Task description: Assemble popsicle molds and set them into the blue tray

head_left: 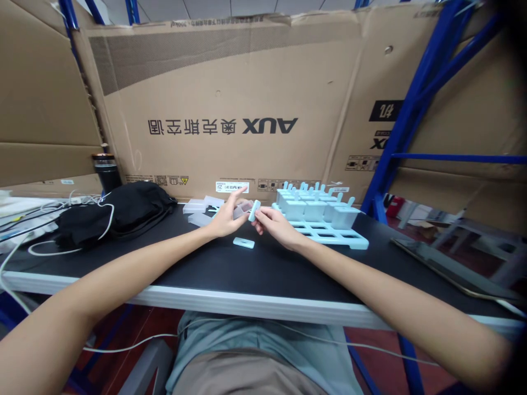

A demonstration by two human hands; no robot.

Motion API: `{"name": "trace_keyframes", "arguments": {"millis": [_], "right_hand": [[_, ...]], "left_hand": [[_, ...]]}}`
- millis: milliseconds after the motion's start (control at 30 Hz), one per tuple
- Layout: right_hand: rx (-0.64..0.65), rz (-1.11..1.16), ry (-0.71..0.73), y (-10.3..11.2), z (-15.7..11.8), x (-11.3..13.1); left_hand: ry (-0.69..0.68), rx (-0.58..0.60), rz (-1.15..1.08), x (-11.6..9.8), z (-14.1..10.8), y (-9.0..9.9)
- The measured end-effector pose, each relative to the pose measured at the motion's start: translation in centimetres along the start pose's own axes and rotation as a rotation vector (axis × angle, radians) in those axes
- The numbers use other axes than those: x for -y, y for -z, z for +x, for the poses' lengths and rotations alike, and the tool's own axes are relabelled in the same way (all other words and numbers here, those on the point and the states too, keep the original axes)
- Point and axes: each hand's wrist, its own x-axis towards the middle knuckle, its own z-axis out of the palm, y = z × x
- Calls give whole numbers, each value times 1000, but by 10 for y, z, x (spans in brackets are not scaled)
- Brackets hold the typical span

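Observation:
My left hand (225, 220) is closed around a clear popsicle mould cup (242, 209), with its index finger raised. Pinched by the fingertips of my right hand (276, 224) is a light blue mould lid (254, 210), held on edge at the mouth of the cup. Whether lid and cup touch, I cannot tell. Another flat light blue lid (244, 242) lies on the table just below the hands. Behind my left hand are several loose clear cups (195, 206). To the right, a light blue rack (335, 237) holds several lidded popsicle moulds (315, 209) with upright stick handles.
On the left of the black table (197, 269) are a black bag (140, 208), a dark bottle (107, 173) and white cables (41, 249). A tablet-like flat device (448, 269) lies at the right edge. Cardboard (230, 77) and blue posts (405, 126) surround the table.

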Motion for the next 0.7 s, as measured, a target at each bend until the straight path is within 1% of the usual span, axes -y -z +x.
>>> {"name": "trace_keyframes", "arguments": {"millis": [133, 200, 300, 400, 467, 533, 600, 700], "right_hand": [[16, 55, -9, 1, -1, -2], [35, 54, -22, 2, -1, -2], [56, -20, -30, 4, -2, -1], [72, -140, -22, 5, -3, 0], [91, -231, -28, 5, -4, 0], [107, -346, -36, 5, -6, -1], [110, -446, -33, 4, -7, -2], [104, -529, -21, 2, -7, -3]], "left_hand": [[-157, 118, 157, 5, -4, -2], [-198, 166, 218, 9, -6, -3], [-157, 241, 355, 10, -7, -1], [-93, 310, 517, 4, -6, 4], [-90, 371, 596, -1, -5, 7], [-99, 414, 645, -5, -4, 9], [-103, 431, 673, -7, -4, 9], [-89, 463, 718, -8, -1, 9]]}}
